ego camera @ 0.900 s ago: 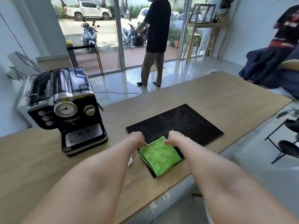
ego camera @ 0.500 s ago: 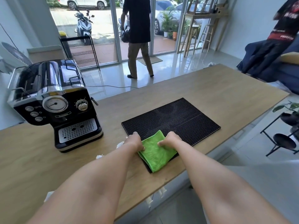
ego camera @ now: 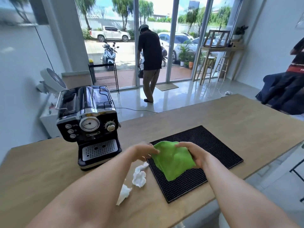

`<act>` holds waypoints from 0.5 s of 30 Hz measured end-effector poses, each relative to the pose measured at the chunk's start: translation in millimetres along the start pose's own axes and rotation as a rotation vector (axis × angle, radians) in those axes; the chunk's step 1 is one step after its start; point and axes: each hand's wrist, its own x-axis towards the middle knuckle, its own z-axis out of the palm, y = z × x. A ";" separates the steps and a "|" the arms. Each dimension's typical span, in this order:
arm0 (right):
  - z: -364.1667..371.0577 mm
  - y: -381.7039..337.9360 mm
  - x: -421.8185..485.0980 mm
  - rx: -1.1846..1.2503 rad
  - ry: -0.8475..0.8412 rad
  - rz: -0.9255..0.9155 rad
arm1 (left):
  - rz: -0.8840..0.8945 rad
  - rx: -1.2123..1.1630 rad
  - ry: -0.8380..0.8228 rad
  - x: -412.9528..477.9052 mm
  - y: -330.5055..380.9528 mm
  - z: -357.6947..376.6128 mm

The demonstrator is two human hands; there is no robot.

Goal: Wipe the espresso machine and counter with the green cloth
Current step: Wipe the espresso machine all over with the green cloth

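Two-handed, pinching the soft green cloth (ego camera: pixel 172 160) by its edges with left hand (ego camera: pixel 143 151) and right hand (ego camera: pixel 193 154), to the right of the black-and-chrome espresso machine (ego camera: pixel 92 125) (left hand nearer).

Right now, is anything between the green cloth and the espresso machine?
Nothing really blocks it. The left hand and right hand hold the green cloth over the black mat; bare counter leads to the espresso machine. Crumpled tissues lie just beside that path.

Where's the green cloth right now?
Head view, centre: the green cloth is held between the left hand and right hand over the left part of the black mat, right of the espresso machine.
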 end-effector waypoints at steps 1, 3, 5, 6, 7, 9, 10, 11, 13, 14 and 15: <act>4.9 -5.8 -2.3 0.025 -0.030 -0.031 | 0.043 -0.081 -0.010 -9.4 9.8 -10.3; 18.4 -17.0 -5.8 0.055 -0.101 -0.086 | 0.135 -0.224 -0.009 -26.6 28.8 -32.3; 34.6 -25.7 -8.0 0.095 -0.197 -0.141 | 0.215 -0.287 0.052 -43.3 46.5 -52.1; 44.6 -30.0 -8.2 0.124 -0.246 -0.171 | 0.245 -0.284 0.101 -52.4 53.4 -62.2; 54.4 -34.7 -8.3 0.150 -0.280 -0.210 | 0.273 -0.277 0.151 -62.2 60.5 -71.4; 76.6 -45.1 -8.6 0.197 -0.312 -0.309 | 0.323 -0.271 0.249 -82.3 70.5 -89.0; 91.2 -51.5 -8.9 0.218 -0.311 -0.355 | 0.345 -0.273 0.293 -92.0 72.6 -99.5; 101.5 -56.3 -10.0 0.238 -0.305 -0.394 | 0.367 -0.272 0.329 -99.5 75.4 -106.2; 129.7 -70.0 -14.1 0.275 -0.319 -0.435 | 0.421 -0.251 0.420 -114.5 74.6 -125.9; 140.2 -77.8 -13.9 0.287 -0.304 -0.465 | 0.447 -0.236 0.468 -120.2 73.9 -136.4; 151.1 -87.1 -14.5 0.318 -0.286 -0.498 | 0.481 -0.220 0.530 -126.4 70.9 -148.0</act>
